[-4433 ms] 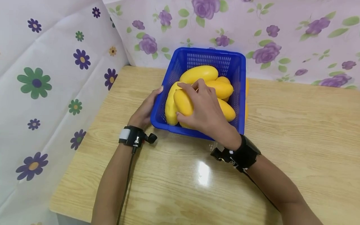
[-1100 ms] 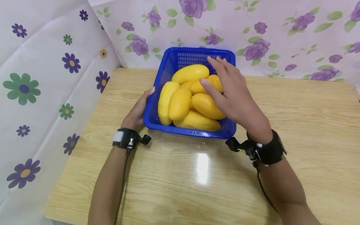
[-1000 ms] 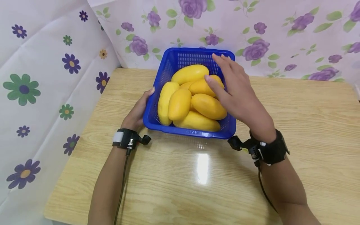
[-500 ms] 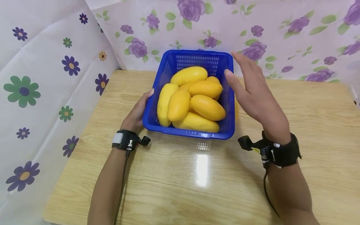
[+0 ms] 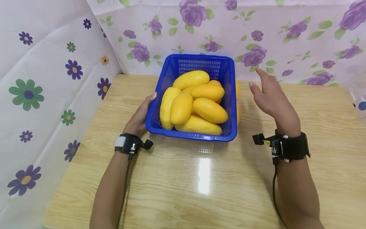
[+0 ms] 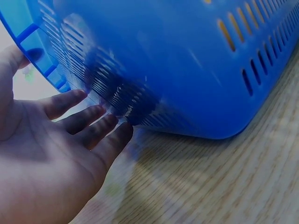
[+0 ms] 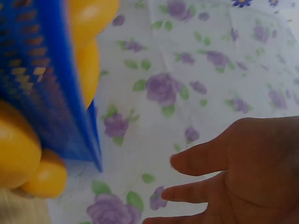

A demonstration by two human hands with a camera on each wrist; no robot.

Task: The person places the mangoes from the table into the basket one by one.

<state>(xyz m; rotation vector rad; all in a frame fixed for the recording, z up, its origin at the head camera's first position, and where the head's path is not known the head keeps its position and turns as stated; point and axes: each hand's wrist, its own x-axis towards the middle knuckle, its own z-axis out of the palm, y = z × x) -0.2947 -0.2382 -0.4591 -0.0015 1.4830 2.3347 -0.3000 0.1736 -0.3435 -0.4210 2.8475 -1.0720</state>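
Note:
A blue plastic basket [image 5: 193, 136] with slotted walls holds several yellow mangoes [image 5: 210, 109] and longer, paler yellow fruits [image 5: 168, 108]. My left hand [image 5: 140, 116] is at its left side. In the left wrist view the fingers [image 6: 107, 126] are nearly straight, their tips against the wall, and the thumb lies at the rim. To the right of the basket my right hand [image 5: 275, 98] hovers with nothing in it, thumb and fingers spread apart. Two more mangoes [image 7: 16, 144] show beyond the basket's right wall in the right wrist view, mostly hidden in the head view.
The wooden table [image 5: 177, 190] extends to both sides and in front of the basket. Flowered sheets [image 5: 223, 28] hang behind and at the left. At the far right edge is a small round blue spot [image 5: 362, 105]. Cables run from the wrist cameras along both forearms.
The mango that my right hand held over the basket lies among the others in it. That hand has let go and moved out to the right, past the rim. The left hand stays at the basket.

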